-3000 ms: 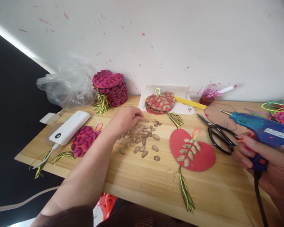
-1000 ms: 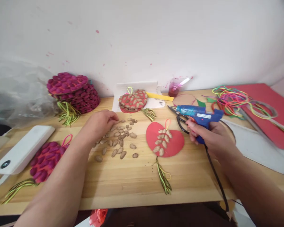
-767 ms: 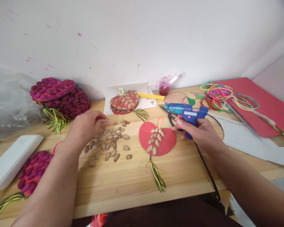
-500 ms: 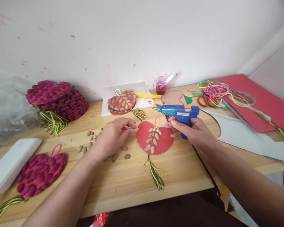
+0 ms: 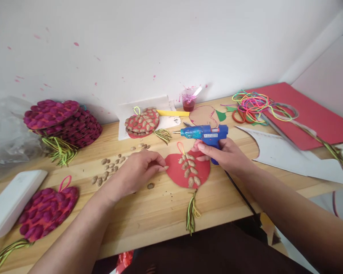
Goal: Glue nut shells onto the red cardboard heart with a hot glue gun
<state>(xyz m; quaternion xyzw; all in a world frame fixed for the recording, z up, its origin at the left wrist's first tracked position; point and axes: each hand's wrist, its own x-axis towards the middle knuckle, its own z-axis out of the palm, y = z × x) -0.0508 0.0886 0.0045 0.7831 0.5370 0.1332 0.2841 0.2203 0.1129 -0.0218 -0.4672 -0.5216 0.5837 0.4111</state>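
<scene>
Between my hands lies a red paper heart (image 5: 174,173) with an orange loop at its top and a green-and-yellow tassel (image 5: 192,215) below. Several peanuts (image 5: 191,163) are stuck down its middle in two slanting rows. My left hand (image 5: 141,167) pinches a peanut (image 5: 165,168) at the heart's left edge. A blue glue gun (image 5: 204,132) is in my right hand (image 5: 224,154), its nozzle pointing left above the heart. Fingers of that hand reach down to the heart's upper right. Loose peanuts (image 5: 111,166) are scattered left of and partly behind my left hand.
Purple-studded hearts (image 5: 50,209) lie at left beside a white power bank (image 5: 15,201), with a stack (image 5: 65,121) behind. A peanut-covered heart (image 5: 143,122) and a cup of red liquid (image 5: 188,102) stand near the wall. Coloured cords (image 5: 251,102), scissors (image 5: 240,116) and red card (image 5: 297,114) occupy the right.
The heart has turned slightly, its tassel now hanging straighter. My right hand has moved left with the glue gun. My left hand with its peanut has come down to the heart's edge.
</scene>
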